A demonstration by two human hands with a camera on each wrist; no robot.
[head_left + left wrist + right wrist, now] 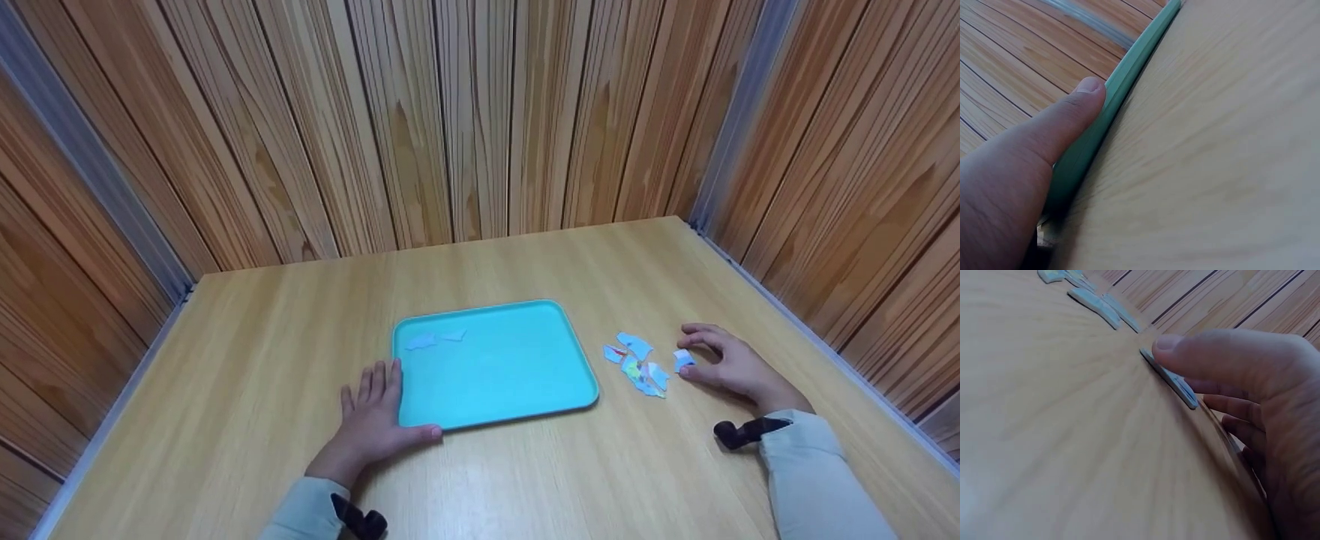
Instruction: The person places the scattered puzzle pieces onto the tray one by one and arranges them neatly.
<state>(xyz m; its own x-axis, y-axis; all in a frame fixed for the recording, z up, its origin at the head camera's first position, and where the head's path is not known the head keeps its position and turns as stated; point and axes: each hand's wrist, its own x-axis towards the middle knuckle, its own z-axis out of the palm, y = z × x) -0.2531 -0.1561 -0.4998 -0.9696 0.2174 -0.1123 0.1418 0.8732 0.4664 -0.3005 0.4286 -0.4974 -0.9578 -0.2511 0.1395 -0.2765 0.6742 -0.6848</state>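
The left hand (373, 420) spreads wide at the tray's (510, 367) eight o'clock. The right hand (733, 369), half curved, is at a small piece (682, 360), three o'clock; whether gripped, I cannot tell. Being thin, it may slip.

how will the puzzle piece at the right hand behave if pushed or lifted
The puzzle piece is probably light, being small and thin. Its straight, unbent edge suggests stiffness. Flat-shaped, it would likely slide rather than roll.

Booth-like enclosure; wider building type undeterminable. Shown by: plank-patterned back wall (480, 120), matching left wall (67, 247) and right wall (862, 187), closely bounding one wood-grain bench (300, 337); grey, metallic-looking left corner strip (90, 150) and right corner strip (742, 112).
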